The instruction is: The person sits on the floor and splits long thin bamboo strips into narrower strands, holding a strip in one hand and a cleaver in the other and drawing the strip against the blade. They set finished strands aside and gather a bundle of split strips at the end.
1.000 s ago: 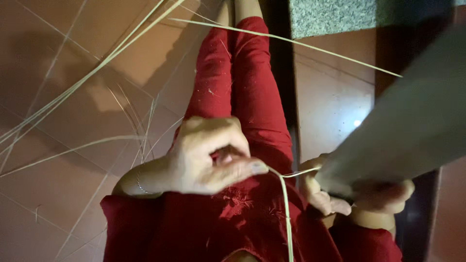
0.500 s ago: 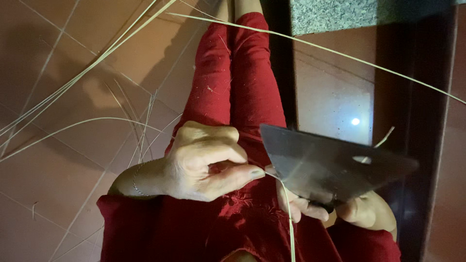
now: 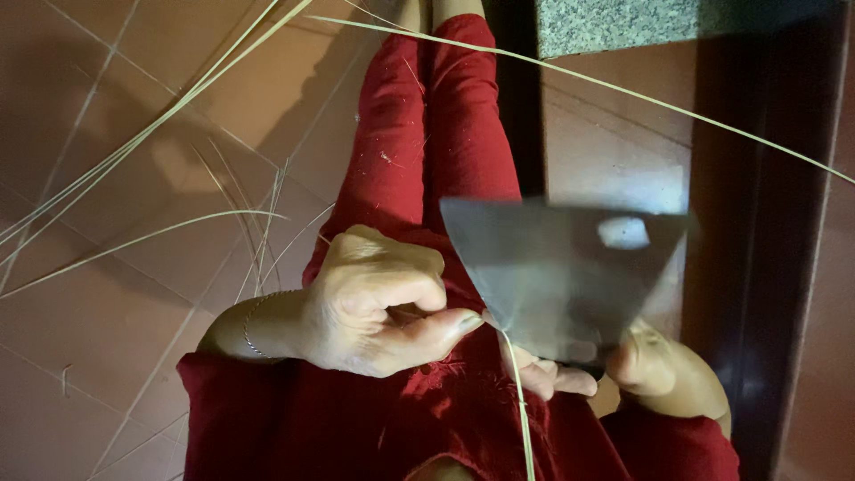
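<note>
Straw strip (image 3: 515,392) now meets our broad steel blade (image 3: 557,272), swung flat since a moment ago, left hand (image 3: 374,312) fingers pinching it, right hand (image 3: 659,370) fingers gripping the blade.

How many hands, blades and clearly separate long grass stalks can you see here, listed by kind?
Hands: 2, the left hand and the right hand
Wide metal blade: 1
Long grass stalks: 3, the pinched stalk, the floor stalk and the upper stalk
Total: 6

Dull grey metal blade (image 3: 557,276), red cloth trousers (image 3: 427,134), glossy floor tiles (image 3: 107,321)
</note>
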